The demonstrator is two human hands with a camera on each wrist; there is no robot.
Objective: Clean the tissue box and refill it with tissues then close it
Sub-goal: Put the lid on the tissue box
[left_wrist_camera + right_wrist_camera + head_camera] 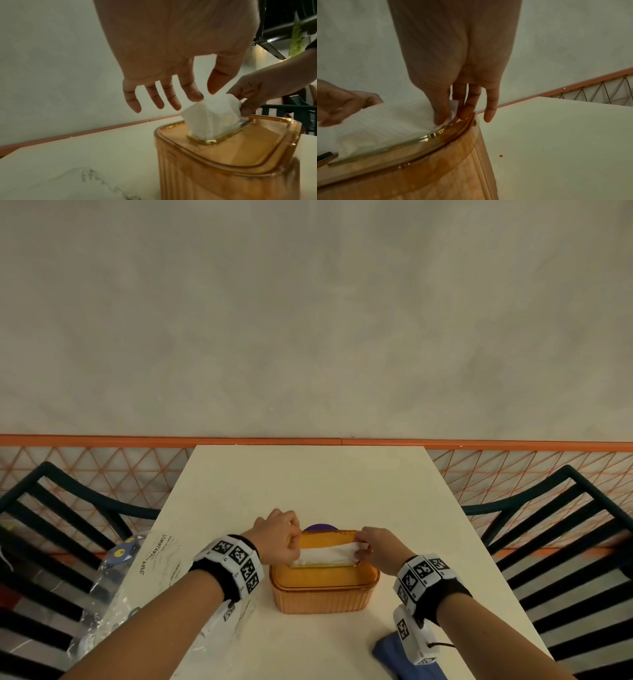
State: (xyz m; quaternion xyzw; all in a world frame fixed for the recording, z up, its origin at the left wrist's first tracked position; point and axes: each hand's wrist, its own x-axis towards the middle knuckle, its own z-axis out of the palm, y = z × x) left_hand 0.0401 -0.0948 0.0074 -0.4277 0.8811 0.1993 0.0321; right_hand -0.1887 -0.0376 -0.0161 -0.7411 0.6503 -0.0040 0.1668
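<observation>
An orange see-through tissue box stands on the white table with its lid on. A white tissue sticks up through the gold-rimmed slot in the lid. My left hand pinches the tissue's left end between thumb and forefinger. My right hand pinches its right end at the slot's edge. In the left wrist view the tissue rises from the box under my left hand. The right wrist view shows my right hand down on the tissue at the box's rim.
A crumpled clear plastic tissue wrapper lies at the table's left edge. A blue cloth sits near the front right. Something purple peeks out behind the box. Dark slatted chairs flank the table on both sides.
</observation>
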